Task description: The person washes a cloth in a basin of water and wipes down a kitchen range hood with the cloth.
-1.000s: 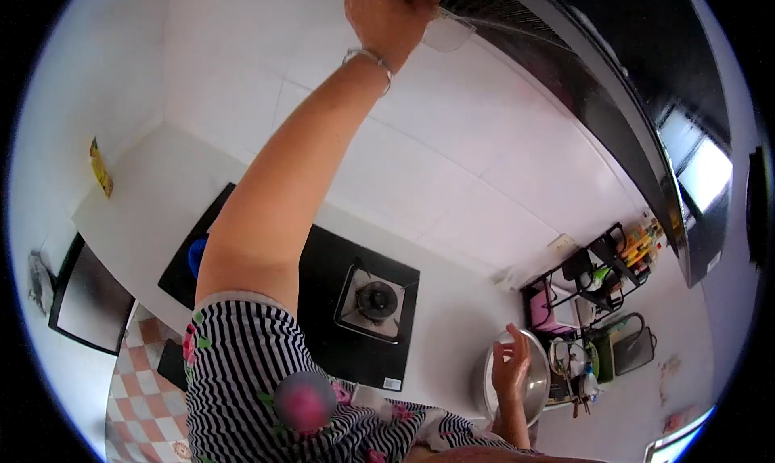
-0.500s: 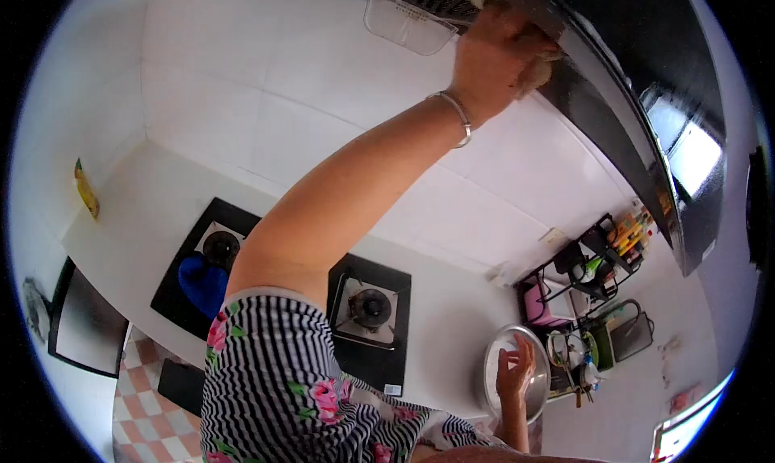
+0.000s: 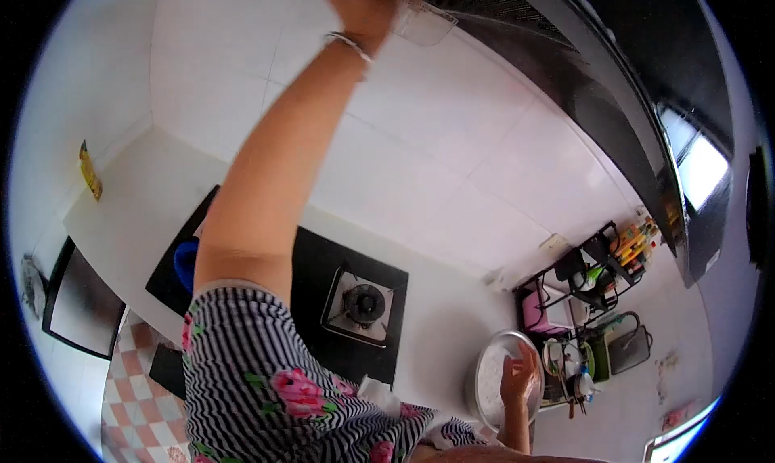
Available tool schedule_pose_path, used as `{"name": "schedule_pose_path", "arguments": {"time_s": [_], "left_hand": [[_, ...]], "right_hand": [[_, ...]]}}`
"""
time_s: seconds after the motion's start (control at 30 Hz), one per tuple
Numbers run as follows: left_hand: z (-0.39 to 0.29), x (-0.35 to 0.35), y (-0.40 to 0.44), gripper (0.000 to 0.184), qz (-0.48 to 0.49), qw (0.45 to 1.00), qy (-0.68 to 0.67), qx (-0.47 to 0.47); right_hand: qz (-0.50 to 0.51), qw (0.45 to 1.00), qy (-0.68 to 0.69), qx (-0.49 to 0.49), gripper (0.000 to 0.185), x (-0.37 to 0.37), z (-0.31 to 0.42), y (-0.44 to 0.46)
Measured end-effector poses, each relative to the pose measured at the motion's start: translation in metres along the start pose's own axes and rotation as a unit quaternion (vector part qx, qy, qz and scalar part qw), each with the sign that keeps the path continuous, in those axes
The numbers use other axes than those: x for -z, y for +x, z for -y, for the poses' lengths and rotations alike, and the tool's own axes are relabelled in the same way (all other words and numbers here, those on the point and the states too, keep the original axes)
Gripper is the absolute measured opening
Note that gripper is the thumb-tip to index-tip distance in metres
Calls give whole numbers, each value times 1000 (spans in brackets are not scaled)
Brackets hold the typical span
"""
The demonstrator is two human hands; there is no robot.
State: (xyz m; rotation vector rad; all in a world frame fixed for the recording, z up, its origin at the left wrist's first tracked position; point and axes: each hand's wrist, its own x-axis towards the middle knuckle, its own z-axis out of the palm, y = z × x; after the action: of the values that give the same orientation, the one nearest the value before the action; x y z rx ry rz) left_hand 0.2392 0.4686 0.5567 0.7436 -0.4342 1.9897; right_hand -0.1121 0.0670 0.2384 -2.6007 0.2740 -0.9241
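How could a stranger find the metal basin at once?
From the black gas stove, follow the white counter right, stopping before the black rack. There, the right hand partly hides the metal basin. Unlike the rack's smaller items, it is wide, round and silvery.

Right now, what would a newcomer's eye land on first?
The bare left arm, stretched up mid-picture from a striped, flowered sleeve to a blurred left hand at the top edge. Next, the glossy black hood sweeping across the upper right. Then the right hand, seen against a metal bowl at lower right.
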Motion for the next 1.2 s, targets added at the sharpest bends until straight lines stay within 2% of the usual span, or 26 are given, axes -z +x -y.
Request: {"name": "schedule_pose_path", "arguments": {"time_s": [0.03,0.07,0.13,0.17,0.2,0.23,0.33,0.4,0.47,0.53,0.6,0.67,0.7,0.8,0.83,0.93,1.0,1.1,1.17,1.2], "left_hand": [[-5,-18,-20,50,-30,996,59,-54],[-15,-24,-31,59,87,991,91,-47],[-45,-44,-55,58,67,997,21,-32],[-43,-53,-70,61,189,979,57,-40],[-83,-48,-56,44,101,988,68,-98],[-98,-47,-61,36,106,986,70,-109],[-120,-56,-81,15,224,954,111,-163],[-124,-61,-86,13,304,931,79,-188],[-121,-64,-87,13,251,951,13,-183],[-107,-61,-83,13,257,946,-11,-200],[-74,-42,-75,12,324,916,6,-237],[-48,-28,-71,12,339,926,0,-164],[-54,-17,-59,12,322,936,22,-144],[-71,-30,-67,12,234,958,29,-162],[-85,-38,-68,13,241,955,22,-173],[-121,-57,-73,33,406,861,62,-301],[-115,-69,-83,44,429,828,100,-347],[-84,-64,-79,50,469,823,67,-313],[-69,-50,-61,48,360,822,149,-416],[-69,-40,-49,44,366,800,198,-432]], "right_hand": [[1,1000,3,-3,37,-2,1,1],[-1,1000,3,7,37,-4,3,2],[-4,1000,4,28,36,-9,8,5],[-8,999,3,49,38,-12,6,5],[-5,999,-3,49,38,-13,7,5],[-2,999,-9,48,38,-13,10,6],[7,999,-3,48,38,-15,14,7],[5,999,4,53,37,-16,14,9],[-5,998,7,63,36,-17,12,8],[-4,998,1,56,34,-14,16,10],[-5,999,-4,51,33,-11,15,9],[-8,999,-1,48,32,-12,12,5],[2,999,1,40,31,-12,12,4],[28,999,2,34,31,-13,15,5],[29,999,1,39,32,-16,14,6],[18,999,5,43,30,-18,23,12],[11,999,10,45,29,-18,25,13],[6,998,17,60,30,-19,17,10],[8,997,20,79,33,-18,14,6],[13,997,16,72,32,-18,11,4]]}}
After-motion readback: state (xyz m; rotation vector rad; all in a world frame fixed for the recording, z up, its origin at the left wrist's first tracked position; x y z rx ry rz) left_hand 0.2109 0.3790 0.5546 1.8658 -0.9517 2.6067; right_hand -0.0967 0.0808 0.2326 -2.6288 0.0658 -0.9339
